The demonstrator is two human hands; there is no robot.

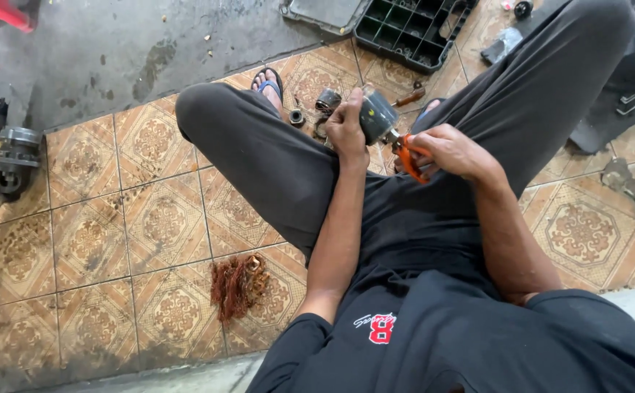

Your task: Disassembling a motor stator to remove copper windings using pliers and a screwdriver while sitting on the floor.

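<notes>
My left hand (346, 127) grips a dark grey cylindrical metal part (377, 116), like a small motor core, held above my lap between my knees. My right hand (454, 151) is closed on the orange handles of a pair of scissors or snips (410, 156), whose tip meets the near end of the cylinder. I sit on a tiled floor in dark trousers and a dark shirt. My sandalled foot (269, 86) shows beyond my left knee.
A tangle of copper wire (237, 285) lies on the tiles by my left thigh. Small metal rings and parts (316, 108) sit near my foot. A black compartment tray (410, 29) is ahead. A grey motor assembly (1, 156) stands far left; tools (634, 98) lie right.
</notes>
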